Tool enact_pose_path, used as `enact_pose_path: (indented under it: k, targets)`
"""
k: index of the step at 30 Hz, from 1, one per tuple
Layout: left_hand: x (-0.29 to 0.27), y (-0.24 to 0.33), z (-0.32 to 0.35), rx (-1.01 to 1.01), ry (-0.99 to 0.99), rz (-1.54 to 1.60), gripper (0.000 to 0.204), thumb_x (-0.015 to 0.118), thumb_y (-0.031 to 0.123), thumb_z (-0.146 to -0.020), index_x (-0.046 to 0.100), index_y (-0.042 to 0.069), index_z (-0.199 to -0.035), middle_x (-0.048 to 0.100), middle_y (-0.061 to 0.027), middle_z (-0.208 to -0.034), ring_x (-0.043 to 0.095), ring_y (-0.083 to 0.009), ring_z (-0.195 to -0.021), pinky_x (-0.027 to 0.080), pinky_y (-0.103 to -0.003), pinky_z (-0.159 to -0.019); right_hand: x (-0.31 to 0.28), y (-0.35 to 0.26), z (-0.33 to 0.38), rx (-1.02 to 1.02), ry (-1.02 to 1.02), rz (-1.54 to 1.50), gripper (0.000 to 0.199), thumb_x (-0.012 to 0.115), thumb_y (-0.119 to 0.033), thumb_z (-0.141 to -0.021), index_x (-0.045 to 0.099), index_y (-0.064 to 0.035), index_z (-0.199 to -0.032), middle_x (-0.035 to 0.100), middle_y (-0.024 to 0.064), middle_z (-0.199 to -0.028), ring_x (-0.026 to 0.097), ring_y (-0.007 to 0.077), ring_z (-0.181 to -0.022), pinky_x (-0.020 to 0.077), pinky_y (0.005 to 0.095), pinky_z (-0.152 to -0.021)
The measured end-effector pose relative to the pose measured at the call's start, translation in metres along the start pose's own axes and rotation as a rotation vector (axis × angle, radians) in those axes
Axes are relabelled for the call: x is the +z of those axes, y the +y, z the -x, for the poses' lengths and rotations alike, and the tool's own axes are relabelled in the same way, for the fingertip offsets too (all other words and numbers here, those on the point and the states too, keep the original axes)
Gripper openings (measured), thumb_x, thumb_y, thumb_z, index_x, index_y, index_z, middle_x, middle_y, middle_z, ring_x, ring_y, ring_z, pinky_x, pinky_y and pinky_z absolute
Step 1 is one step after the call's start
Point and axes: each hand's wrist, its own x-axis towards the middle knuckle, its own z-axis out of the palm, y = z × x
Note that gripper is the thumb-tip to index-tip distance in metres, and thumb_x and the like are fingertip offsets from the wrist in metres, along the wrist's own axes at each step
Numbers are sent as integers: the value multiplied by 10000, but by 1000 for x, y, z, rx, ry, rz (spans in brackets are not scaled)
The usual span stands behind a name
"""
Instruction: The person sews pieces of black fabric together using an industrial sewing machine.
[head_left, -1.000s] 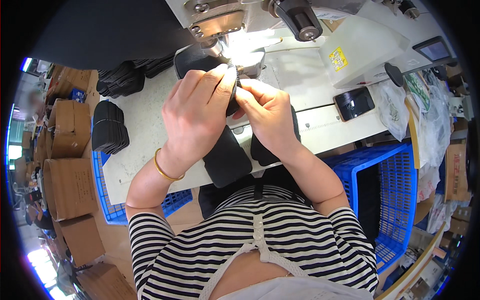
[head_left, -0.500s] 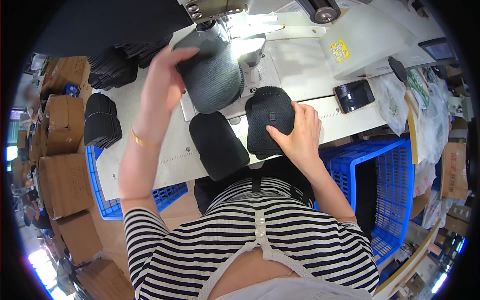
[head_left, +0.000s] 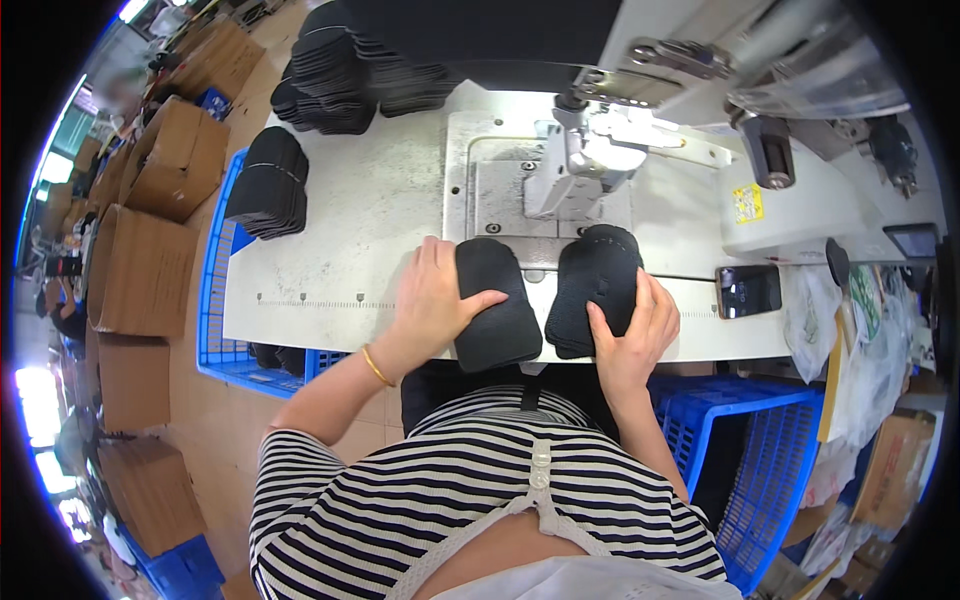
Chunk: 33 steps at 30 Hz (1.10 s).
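Two small stacks of black, round-ended fabric pieces lie side by side at the table's front edge. Around the left stack (head_left: 497,310), my left hand (head_left: 430,300) is closed from its outer side, thumb across the top. My right hand (head_left: 637,328) grips the right stack (head_left: 596,285) by its outer edge, with the thumb on the top piece. A small dark tab shows on that top piece. Just beyond both stacks is the sewing machine's metal work plate (head_left: 500,200), under its brightly lit head (head_left: 600,140).
More black stacks stand at the left, one nearer (head_left: 268,185) and several behind (head_left: 330,80). A phone (head_left: 748,292) lies on the right of the white table (head_left: 310,270). Blue crates (head_left: 755,400) stand below it, and cardboard boxes (head_left: 140,270) line the left floor.
My left hand has come from the machine head down to the left stack. The dark piece that was under the head is gone from there. The whole view has shifted.
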Motion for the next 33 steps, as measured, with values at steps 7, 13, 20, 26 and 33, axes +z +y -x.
enact_pose_path:
  k: [7,13,20,26,33]
  targets:
    - [7,12,-9,317,311,356,577,841,172,-758,551,7,-1230,616,-176,-1130,645,-329,-979,544,-387,-812,-4,8,-2,37,168,-361,426,642,30,-897,524,48,-1306,607,172,-985,595,310,-873,480,386,-824]
    - [-65,57,-7,15,-78,1576,215,739,-32,-842,705,-30,-1053,733,-93,-1005,700,-148,-864,572,-261,-792,-37,-43,-77,-185,-125,-822,224,625,72,-858,664,-26,-1055,611,117,-944,586,198,-814,467,292,-734]
    - [-61,49,-14,4,270,1655,206,678,10,-913,670,13,-1119,714,-104,-1044,705,-193,-912,579,-304,-824,-32,-52,-55,47,-208,-1136,124,653,3,-887,649,19,-1010,620,106,-1061,613,117,-834,505,242,-705]
    - [-58,45,-16,5,253,1739,191,679,23,-916,672,-9,-1105,715,-106,-1037,706,-203,-907,580,-315,-825,-37,-56,-48,205,-189,-1213,90,675,47,-879,643,39,-962,619,107,-1026,613,99,-806,527,214,-679]
    - [-67,49,-28,-45,271,1686,180,687,14,-904,683,-15,-1082,720,-115,-1012,709,-205,-886,583,-320,-815,-27,-58,-49,155,-30,-1173,99,712,57,-842,630,10,-873,649,83,-954,626,86,-791,538,221,-674]
